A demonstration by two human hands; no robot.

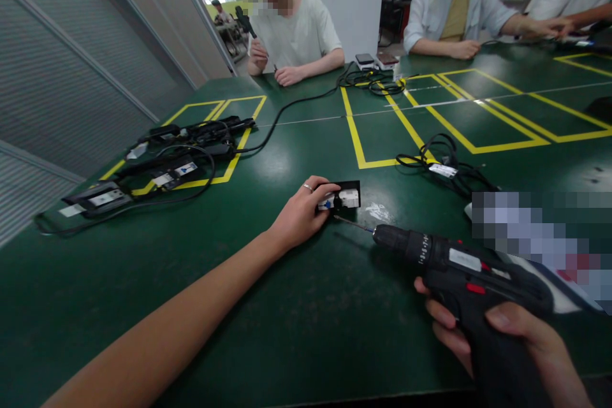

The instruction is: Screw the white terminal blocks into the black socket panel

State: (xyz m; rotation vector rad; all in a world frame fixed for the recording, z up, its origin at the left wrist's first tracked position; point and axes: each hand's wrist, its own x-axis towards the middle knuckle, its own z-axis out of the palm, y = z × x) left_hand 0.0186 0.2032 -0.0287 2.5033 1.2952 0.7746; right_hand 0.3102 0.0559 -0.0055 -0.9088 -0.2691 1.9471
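My left hand [308, 213] grips a small flat black piece [352, 194] with white and blue labels, holding it at the green table top. A ring sits on one of its fingers. My right hand [516, 331] is wrapped around the handle of a black cordless drill [430, 255] with red details. From the drill's chuck a long thin bit [354, 224] points left, its tip close to the near side of the black piece. I cannot tell whether the tip touches it.
Black cabled devices [191, 140] lie on the left of the table [268, 306], inside yellow tape. A cable bundle [444, 162] lies at right, with more coiled cable [373, 80] farther back. Two people sit across, one holding a dark tool [246, 22]. A blurred-out item [535, 248] lies right.
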